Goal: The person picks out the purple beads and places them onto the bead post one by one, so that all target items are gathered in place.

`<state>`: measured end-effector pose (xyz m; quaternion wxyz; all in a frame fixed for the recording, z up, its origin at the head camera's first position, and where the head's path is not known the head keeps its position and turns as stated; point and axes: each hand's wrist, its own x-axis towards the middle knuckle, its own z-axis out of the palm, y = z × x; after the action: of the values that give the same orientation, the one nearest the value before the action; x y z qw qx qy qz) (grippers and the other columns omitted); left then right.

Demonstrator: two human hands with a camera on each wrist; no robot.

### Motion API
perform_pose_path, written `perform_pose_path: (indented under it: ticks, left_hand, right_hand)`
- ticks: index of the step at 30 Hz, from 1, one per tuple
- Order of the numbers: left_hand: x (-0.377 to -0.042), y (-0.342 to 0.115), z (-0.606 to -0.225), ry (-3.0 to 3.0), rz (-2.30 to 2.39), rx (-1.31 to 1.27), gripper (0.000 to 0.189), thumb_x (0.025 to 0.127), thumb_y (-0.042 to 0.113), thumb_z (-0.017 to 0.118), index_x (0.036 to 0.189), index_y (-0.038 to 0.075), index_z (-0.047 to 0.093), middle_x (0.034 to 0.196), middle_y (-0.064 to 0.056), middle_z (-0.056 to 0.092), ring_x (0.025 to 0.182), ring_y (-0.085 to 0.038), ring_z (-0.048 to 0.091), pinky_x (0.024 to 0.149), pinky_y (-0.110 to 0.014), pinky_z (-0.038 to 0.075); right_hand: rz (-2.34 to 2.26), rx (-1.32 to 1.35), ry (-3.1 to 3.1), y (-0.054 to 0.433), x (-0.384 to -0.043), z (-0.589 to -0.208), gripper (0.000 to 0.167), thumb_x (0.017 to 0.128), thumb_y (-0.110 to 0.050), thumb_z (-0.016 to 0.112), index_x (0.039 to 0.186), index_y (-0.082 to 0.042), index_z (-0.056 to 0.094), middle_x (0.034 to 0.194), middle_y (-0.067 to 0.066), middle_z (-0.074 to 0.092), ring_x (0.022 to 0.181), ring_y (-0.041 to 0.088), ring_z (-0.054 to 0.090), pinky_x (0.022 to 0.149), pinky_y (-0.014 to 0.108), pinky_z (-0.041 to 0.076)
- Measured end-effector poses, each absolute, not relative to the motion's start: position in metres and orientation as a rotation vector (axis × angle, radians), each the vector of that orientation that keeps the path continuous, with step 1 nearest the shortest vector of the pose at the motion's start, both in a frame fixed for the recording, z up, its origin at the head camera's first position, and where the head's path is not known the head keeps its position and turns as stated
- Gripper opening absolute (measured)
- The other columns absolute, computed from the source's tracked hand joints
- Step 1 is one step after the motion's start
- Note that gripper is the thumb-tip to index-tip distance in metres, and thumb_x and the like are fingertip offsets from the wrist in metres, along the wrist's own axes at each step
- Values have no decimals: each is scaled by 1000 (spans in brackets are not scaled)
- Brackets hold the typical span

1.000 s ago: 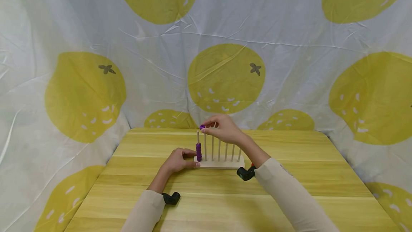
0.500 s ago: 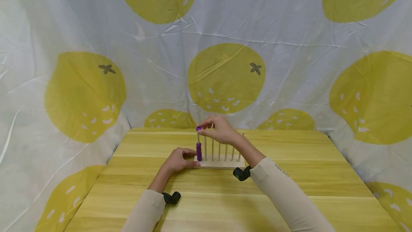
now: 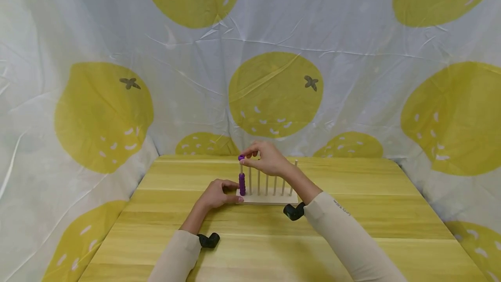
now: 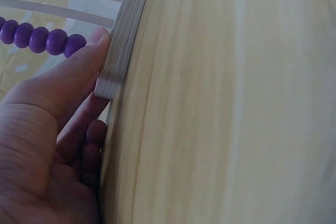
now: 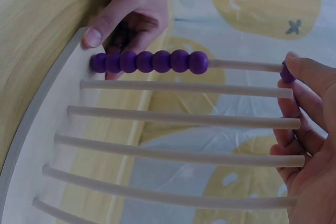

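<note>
A pale wooden bead stand (image 3: 270,199) with a row of upright pegs rests on the table. Its leftmost peg carries a stack of several purple beads (image 5: 144,61), with bare peg above them. My left hand (image 3: 215,195) grips the left end of the stand's base, thumb on the near side and fingers behind, as the left wrist view shows. Between thumb and index finger, my right hand (image 3: 270,159) pinches a single purple bead (image 5: 286,73) at the tip of that same peg. Its other fingers curl loosely near the ends of the neighbouring pegs.
Several bare pegs (image 5: 184,88) stand to the right of the bead stack. The wooden table (image 3: 164,216) reaches back to a hanging cloth (image 3: 195,99) printed with yellow fruit. Black camera mounts (image 3: 209,240) jut from both wrists.
My right hand has moved slightly left and down, bringing its bead from beside the leftmost peg onto that peg's tip. The left hand and the stand have stayed put.
</note>
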<state>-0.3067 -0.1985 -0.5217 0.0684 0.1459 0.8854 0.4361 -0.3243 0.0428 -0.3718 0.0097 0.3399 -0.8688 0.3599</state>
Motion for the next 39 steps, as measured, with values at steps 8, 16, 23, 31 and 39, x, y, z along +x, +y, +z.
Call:
perform_pose_path:
  ticks: [8,16,23,31,39]
  left_hand:
    - [-305,-199,-521,2646,1329,439,48,77,40,91,120,20,78,120,-1,76,117,-24,67,102,-48,53]
    - [-305,-200,-519,2646,1332,454,47,78,39,91,119,20,78,120,0,76,118,-24,67,103,-48,53]
    - [-305,-202,-521,2660,1313,440,48,77,41,91,119,21,78,121,-1,76,118,-25,67,104,-49,52]
    - [-304,-203,-521,2677,1301,421,50,77,42,91,120,20,78,123,-2,75,120,-27,66,105,-49,52]
    - [-307,-201,-516,2690,1291,421,52,77,40,92,122,18,77,124,-4,74,118,-26,66,103,-47,52]
  right_hand:
    - [1093,1082,-2706,45,-324,-372,25,98,-34,73,114,-16,80,106,-2,72,96,19,60,79,30,50]
    - [1089,1087,-2688,50,-324,-372,27,97,-35,73,116,-17,80,108,-3,74,94,16,60,78,29,50]
    - [1130,1074,-2695,58,-320,-367,29,97,-34,73,119,-15,78,107,-3,73,95,15,59,84,33,50]
    - [1141,1005,-2671,92,-318,-361,27,98,-37,72,117,-19,78,111,-4,73,98,12,62,85,35,50]
    - [1192,844,-2652,148,-316,-361,26,99,-34,71,119,-20,77,108,-2,71,95,17,58,84,39,47]
